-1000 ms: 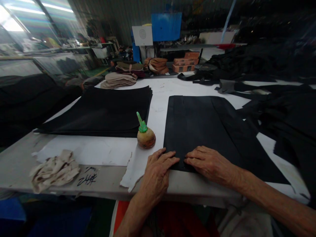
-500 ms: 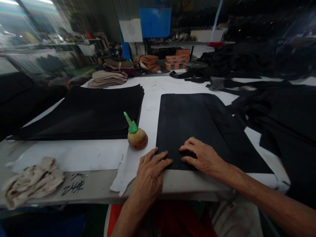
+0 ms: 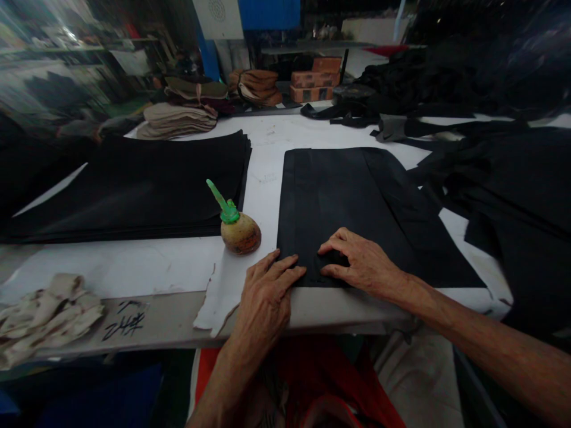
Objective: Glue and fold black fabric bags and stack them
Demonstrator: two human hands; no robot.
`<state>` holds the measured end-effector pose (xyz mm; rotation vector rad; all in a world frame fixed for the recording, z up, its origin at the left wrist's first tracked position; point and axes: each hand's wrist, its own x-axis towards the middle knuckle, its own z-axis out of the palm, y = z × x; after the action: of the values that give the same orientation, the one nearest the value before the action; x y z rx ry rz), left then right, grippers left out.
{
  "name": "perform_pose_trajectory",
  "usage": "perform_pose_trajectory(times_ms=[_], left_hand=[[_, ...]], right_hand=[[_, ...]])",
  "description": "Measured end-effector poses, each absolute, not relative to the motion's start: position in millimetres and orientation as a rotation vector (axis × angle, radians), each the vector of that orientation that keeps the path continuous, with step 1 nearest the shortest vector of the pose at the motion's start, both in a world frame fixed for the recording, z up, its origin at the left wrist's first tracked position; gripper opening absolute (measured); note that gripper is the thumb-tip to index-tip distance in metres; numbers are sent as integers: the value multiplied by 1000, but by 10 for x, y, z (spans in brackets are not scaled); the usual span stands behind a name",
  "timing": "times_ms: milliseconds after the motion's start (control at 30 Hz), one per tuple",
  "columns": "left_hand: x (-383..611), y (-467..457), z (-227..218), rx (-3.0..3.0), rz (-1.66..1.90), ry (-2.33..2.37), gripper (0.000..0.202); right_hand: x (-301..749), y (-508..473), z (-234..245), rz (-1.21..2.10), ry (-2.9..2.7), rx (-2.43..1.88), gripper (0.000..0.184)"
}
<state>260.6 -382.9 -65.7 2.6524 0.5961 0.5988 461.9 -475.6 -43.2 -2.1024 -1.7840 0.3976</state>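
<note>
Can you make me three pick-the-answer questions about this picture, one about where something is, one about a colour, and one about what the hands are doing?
1. Where is the round bottle?
A. left of the black sheet
B. on the rag pile
C. in a hand

2. What colour is the bottle's nozzle?
A. red
B. green
C. white

3. What is the left hand doing?
A. holding scissors
B. hanging in the air
C. lying flat at the sheet's near edge

Answers: 1 A, it stands on the white paper beside the sheet. 2 B, the spout looks green. 3 C, fingers spread on the edge; the right hand bends its fingers on the sheet.

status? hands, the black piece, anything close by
Left hand flat on black sheet near edge. Right hand fingers curled, pinching it. Glue bottle just left, apart.
</note>
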Motion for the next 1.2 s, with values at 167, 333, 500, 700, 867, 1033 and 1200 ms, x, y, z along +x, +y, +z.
perform_pose_trajectory(times_ms=[167,333,500,700,867,1033,1200], left_hand=[[2600,-3846,-663,2675,572,595,42],[2599,-3861,-649,2649,553,626,41],[2612,-3852,-622,2594,559,653,39],[2627,-3858,-611,2582,549,666,39],[2601,-3777,-569,2642,434,592,42],[2516,-3630,-542,2705,392,399,46],[2460,-3612,-535,2723,381,350,50]], right_hand=[[4618,-4761,-431,427,-1783,-2087,29],[4624,-4771,-435,419,-1786,-2086,29],[4678,-4745,-432,548,-1744,-2048,16],[4636,-4728,-408,474,-1737,-2106,21],[4612,-4735,-389,453,-1771,-2115,22],[4584,-4739,-384,428,-1762,-2144,25],[4510,-4723,-363,367,-1753,-2163,29]])
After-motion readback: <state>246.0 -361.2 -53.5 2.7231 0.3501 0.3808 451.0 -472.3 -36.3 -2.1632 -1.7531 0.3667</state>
